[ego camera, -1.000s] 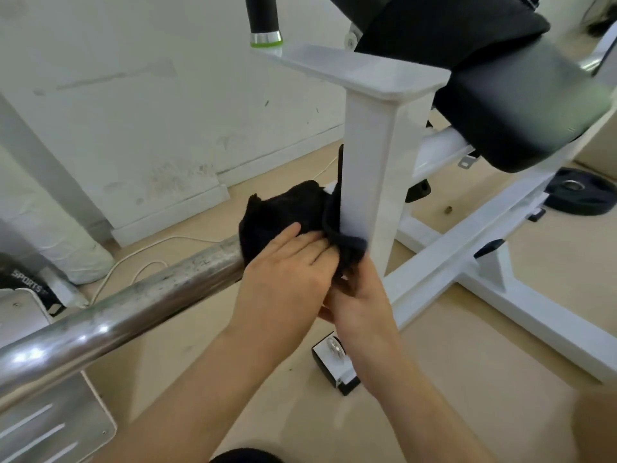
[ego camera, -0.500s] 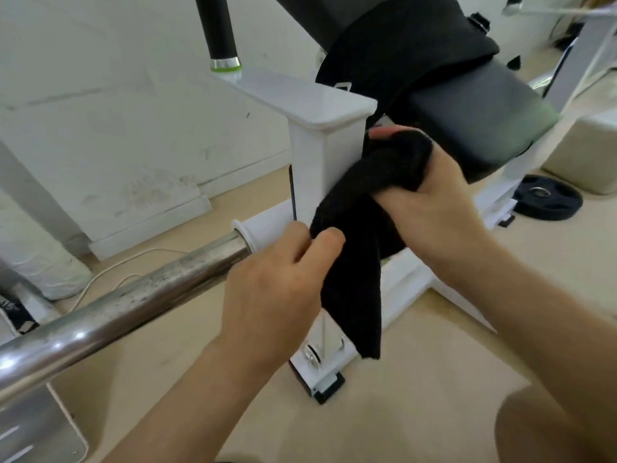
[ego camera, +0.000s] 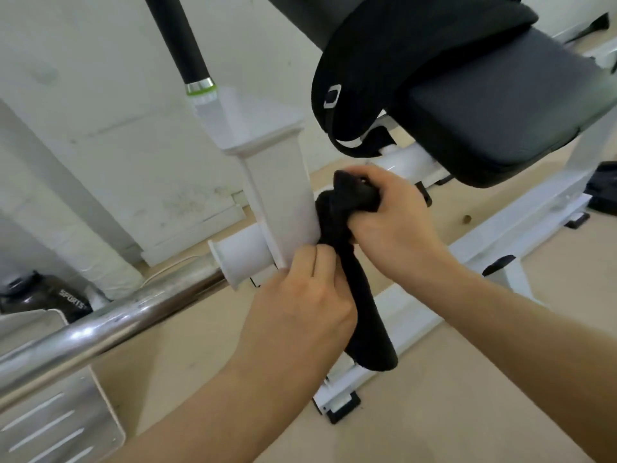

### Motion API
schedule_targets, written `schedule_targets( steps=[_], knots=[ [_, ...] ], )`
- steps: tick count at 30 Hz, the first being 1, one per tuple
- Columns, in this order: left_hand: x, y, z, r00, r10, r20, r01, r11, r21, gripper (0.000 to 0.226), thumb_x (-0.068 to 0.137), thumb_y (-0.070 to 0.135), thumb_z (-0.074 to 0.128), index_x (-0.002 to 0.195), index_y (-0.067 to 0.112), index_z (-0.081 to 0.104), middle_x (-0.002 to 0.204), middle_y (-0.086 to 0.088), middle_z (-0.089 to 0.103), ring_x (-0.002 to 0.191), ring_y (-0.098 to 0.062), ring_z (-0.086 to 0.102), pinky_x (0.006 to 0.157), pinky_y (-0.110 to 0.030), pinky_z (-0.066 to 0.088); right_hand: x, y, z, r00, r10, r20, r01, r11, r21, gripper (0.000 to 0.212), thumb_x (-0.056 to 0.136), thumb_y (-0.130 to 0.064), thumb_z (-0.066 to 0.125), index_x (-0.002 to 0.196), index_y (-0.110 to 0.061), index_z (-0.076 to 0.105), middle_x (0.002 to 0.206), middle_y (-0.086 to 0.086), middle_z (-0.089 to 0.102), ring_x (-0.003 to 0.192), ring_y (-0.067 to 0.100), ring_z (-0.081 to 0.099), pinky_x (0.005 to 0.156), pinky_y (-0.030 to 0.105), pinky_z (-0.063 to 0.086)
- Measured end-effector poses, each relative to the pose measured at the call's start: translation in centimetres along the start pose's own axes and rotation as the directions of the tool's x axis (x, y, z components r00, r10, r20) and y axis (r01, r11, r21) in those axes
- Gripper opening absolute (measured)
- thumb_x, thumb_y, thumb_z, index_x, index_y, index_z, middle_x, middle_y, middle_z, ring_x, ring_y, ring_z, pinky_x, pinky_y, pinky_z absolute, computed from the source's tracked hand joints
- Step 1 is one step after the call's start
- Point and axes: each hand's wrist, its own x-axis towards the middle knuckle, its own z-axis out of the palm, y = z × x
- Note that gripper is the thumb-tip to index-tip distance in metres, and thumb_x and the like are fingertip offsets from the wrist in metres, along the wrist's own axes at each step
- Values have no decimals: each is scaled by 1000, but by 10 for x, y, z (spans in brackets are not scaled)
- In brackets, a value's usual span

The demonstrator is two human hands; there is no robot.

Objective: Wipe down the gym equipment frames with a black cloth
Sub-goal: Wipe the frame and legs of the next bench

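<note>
Beige floor (ego camera: pixel 434 416), dark item (ego camera: pixel 36 295) marked "SPORTS"; right hand (ego camera: pixel 397 228) grips cloth (ego camera: pixel 365 315).

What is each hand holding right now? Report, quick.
Left hand: closed, pinching the black cloth.
Right hand: closed on the cloth's bunched top.

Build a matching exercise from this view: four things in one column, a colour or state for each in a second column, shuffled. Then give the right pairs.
Column one
1. cloth
2. upright post
3. bar
4. bench pad

Column two
A. shiny bare metal
B. white, with a flat cap on top
C. black, bunched in the right hand
D. dark and padded, at upper right

Pairs: 1-C, 2-B, 3-A, 4-D.
</note>
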Motion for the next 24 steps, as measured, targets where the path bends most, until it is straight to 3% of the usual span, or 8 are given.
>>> schedule_targets(
  steps=[3,6,8,10,13,15,18,24],
  knots=[
    [20,6,-16,995,-94,-41,95,995,30,54,86,0,5,67,11,55,72,-9,42,69,-24,31,60,-34,17,28,-1,14,986,-165,-26,165,986,7,60,81,-3,59,135,-22,41,105,-6,60,90,7,59,79,18,48],
    [31,10,-17,993,-114,32,112,992,59,46,81,8,16,57,8,56,69,-10,41,69,-25,35,62,-36,16,46,22,37,904,-291,312,339,934,-111,49,90,-21,49,137,-25,35,114,0,60,100,18,59,82,32,44],
    [33,14,-12,989,-102,103,91,990,112,50,84,5,13,58,8,56,70,-9,39,70,-25,31,63,-37,13,53,44,42,785,-329,525,575,703,-419,39,88,-32,36,123,-22,51,112,-2,62,105,18,58,92,34,39],
    [37,21,-6,983,-81,165,60,990,129,58,87,1,5,62,8,57,71,-9,39,71,-25,27,63,-37,14,61,60,40,734,-340,587,663,544,-514,39,85,-34,35,112,-20,60,108,-2,66,106,18,60,103,38,34],
    [58,34,2,961,-88,261,58,991,121,56,85,6,14,107,-5,64,107,-27,57,101,-36,51,90,-45,40,78,69,20,819,-294,493,561,593,-578,45,88,-37,20,94,-20,61,88,-4,66,93,19,61,109,43,26],
    [79,40,8,945,-153,289,123,985,120,65,86,15,7,142,-14,23,147,-38,22,139,-46,22,115,-50,19,90,79,4,850,-297,435,523,574,-631,50,90,-40,14,93,-22,61,90,-5,64,100,17,57,111,45,18],
    [110,41,15,930,-191,315,205,979,-11,65,93,13,23,147,-6,-9,156,-28,-8,145,-42,-2,119,-44,14,92,99,-19,906,-252,340,422,589,-689,37,93,-42,32,110,-26,60,115,-5,61,129,18,41,113,47,10],
    [147,35,54,883,-334,331,381,920,-89,81,93,30,48,150,-1,-1,155,-24,13,144,-34,16,118,-42,17,70,118,-29,931,-356,79,330,732,-595,44,98,-27,37,139,-15,45,151,0,36,144,19,21,112,43,15]
  ],
)
